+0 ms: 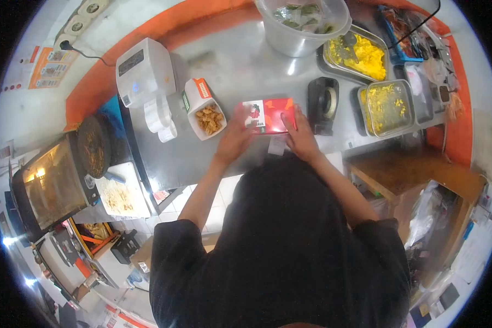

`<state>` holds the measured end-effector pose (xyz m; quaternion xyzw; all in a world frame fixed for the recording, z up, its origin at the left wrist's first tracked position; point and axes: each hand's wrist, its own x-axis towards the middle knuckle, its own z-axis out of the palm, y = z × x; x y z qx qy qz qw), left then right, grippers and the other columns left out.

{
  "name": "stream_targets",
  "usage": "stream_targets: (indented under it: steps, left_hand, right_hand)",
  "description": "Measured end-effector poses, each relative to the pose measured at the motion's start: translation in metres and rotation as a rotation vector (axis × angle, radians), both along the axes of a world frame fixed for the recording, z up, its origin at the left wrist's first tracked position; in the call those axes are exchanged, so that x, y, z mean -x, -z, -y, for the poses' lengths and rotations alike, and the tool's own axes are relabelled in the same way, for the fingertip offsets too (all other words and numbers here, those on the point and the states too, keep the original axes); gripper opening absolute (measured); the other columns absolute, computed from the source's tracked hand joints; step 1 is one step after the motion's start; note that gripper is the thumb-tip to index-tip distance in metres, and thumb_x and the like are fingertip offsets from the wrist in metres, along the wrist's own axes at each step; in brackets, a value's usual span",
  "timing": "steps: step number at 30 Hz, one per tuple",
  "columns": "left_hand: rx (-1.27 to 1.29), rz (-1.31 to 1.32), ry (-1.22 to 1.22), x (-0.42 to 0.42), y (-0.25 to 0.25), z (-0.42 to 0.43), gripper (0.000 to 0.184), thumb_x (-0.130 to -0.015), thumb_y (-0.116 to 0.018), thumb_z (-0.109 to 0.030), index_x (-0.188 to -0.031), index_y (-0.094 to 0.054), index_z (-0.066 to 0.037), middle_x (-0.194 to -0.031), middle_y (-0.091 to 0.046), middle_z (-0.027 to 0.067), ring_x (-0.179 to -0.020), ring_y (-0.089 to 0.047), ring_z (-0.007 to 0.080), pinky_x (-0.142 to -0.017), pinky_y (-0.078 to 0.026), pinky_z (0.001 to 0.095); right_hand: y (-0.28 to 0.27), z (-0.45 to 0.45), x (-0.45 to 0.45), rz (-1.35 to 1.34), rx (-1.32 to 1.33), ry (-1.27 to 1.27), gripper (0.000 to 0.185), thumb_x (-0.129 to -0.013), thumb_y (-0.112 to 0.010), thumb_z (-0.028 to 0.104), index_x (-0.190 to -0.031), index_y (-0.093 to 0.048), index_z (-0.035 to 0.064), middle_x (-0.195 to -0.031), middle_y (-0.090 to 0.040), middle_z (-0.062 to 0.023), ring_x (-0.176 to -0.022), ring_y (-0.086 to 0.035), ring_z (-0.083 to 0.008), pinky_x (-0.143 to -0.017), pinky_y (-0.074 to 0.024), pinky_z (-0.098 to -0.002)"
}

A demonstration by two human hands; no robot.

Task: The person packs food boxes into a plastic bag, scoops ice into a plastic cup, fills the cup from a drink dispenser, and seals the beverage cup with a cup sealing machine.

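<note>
A red cardboard food box with a white printed panel sits on the steel counter in front of me, its lid closed. My left hand grips its left side, the fingertips partly hidden behind the edge. On the opposite side my right hand holds the box, with the thumb resting on the top. A small slip of white paper lies at the near side of the box. Left of my left hand, an open carton contains browned fried pieces.
A label printer with a curling paper strip stands at left. On the right are a black tape dispenser, trays of yellow food and a large plastic tub. A white cutting board lies lower left.
</note>
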<state>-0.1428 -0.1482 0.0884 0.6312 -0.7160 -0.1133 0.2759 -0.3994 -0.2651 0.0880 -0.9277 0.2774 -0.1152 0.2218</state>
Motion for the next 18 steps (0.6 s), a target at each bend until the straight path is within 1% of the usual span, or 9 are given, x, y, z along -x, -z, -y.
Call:
stream_targets:
  steps: [1, 3, 5, 7, 10, 13, 15, 16, 18]
  left_hand:
    - [0.052, 0.063, 0.149, -0.006, 0.001, 0.013, 0.067, -0.075, -0.082, -0.026, -0.134, -0.055, -0.01, -0.153, -0.042, 0.019, -0.145, -0.037, 0.0405, -0.116, -0.036, 0.0533]
    - [-0.046, 0.098, 0.157, -0.004, -0.016, 0.043, 0.072, -0.069, -0.085, -0.03, -0.13, -0.055, -0.007, -0.151, -0.044, 0.0198, -0.144, -0.037, 0.0415, -0.118, -0.031, 0.0547]
    - [-0.134, 0.13, 0.165, -0.001, -0.02, 0.063, 0.077, -0.063, -0.088, -0.034, -0.127, -0.056, -0.004, -0.149, -0.045, 0.0206, -0.142, -0.038, 0.0424, -0.119, -0.027, 0.0561]
    - [-0.328, -0.045, 0.197, 0.004, -0.013, 0.074, 0.089, -0.054, -0.091, -0.039, -0.128, -0.055, -0.005, -0.148, -0.045, 0.0214, -0.141, -0.038, 0.0412, -0.116, -0.026, 0.0566]
    - [-0.229, -0.005, 0.151, 0.01, -0.005, 0.067, 0.095, -0.055, -0.087, -0.042, -0.134, -0.05, -0.006, -0.147, -0.044, 0.0163, -0.137, -0.04, 0.0375, -0.113, -0.028, 0.0513]
    - [-0.26, -0.002, 0.158, 0.013, -0.007, 0.065, 0.091, -0.056, -0.087, -0.042, -0.135, -0.052, -0.012, -0.148, -0.043, 0.0153, -0.138, -0.04, 0.0358, -0.113, -0.027, 0.0522]
    - [-0.236, 0.003, 0.16, 0.014, -0.005, 0.064, 0.086, -0.057, -0.086, -0.041, -0.132, -0.054, -0.015, -0.148, -0.043, 0.0147, -0.138, -0.04, 0.0352, -0.113, -0.027, 0.0525]
    - [-0.217, 0.003, 0.151, 0.015, -0.004, 0.063, 0.082, -0.057, -0.086, -0.04, -0.13, -0.055, -0.018, -0.148, -0.043, 0.0141, -0.138, -0.04, 0.0346, -0.113, -0.026, 0.0528]
    - [-0.217, 0.0, 0.128, 0.017, -0.003, 0.059, 0.077, -0.059, -0.085, -0.039, -0.128, -0.057, -0.019, -0.148, -0.043, 0.0137, -0.138, -0.04, 0.0345, -0.113, -0.026, 0.0529]
  right_hand:
    - [0.011, -0.001, -0.001, 0.039, -0.013, 0.026, 0.074, -0.092, -0.067, 0.014, -0.157, -0.031, 0.0075, -0.162, -0.017, -0.0328, -0.146, -0.029, -0.0493, -0.119, -0.0313, -0.0467]
    - [0.029, -0.005, -0.001, 0.077, -0.024, 0.052, 0.078, -0.092, -0.067, 0.013, -0.158, -0.027, 0.0035, -0.161, -0.017, -0.0335, -0.147, -0.028, -0.0498, -0.119, -0.0298, -0.0477]
    - [0.033, -0.005, 0.0, 0.15, -0.102, 0.05, 0.081, -0.091, -0.064, 0.005, -0.157, -0.018, -0.0058, -0.16, -0.017, -0.0349, -0.146, -0.027, -0.0512, -0.12, -0.0287, -0.0491]
    - [0.028, -0.006, 0.002, 0.164, -0.112, 0.054, 0.083, -0.09, -0.062, 0.002, -0.156, -0.014, -0.0073, -0.16, -0.017, -0.0357, -0.146, -0.026, -0.0514, -0.12, -0.0278, -0.0489]
    - [0.017, -0.006, 0.003, 0.127, -0.138, 0.064, 0.086, -0.089, -0.059, -0.002, -0.156, -0.006, -0.0108, -0.16, -0.014, -0.0376, -0.148, -0.021, -0.0506, -0.122, -0.0236, -0.0477]
    - [0.019, -0.011, 0.006, 0.156, -0.216, 0.021, 0.084, -0.093, -0.056, 0.007, -0.153, 0.0, -0.0155, -0.16, -0.01, -0.0397, -0.151, -0.016, -0.0489, -0.124, -0.0204, -0.0489]
    - [0.006, -0.01, 0.003, 0.229, -0.312, 0.071, 0.072, -0.093, -0.059, 0.011, -0.151, -0.024, -0.0127, -0.159, -0.018, -0.0379, -0.149, -0.022, -0.0484, -0.123, -0.0248, -0.0479]
    - [-0.003, -0.008, 0.009, 0.229, -0.307, 0.075, 0.072, -0.093, -0.059, 0.011, -0.151, -0.024, -0.0127, -0.159, -0.018, -0.0379, -0.149, -0.022, -0.0484, -0.123, -0.0248, -0.0479]
    - [-0.053, -0.009, 0.019, 0.197, -0.387, 0.234, 0.049, -0.091, -0.063, 0.014, -0.135, -0.053, -0.0055, -0.148, -0.042, -0.0317, -0.14, -0.041, -0.0426, -0.115, -0.0365, -0.0478]
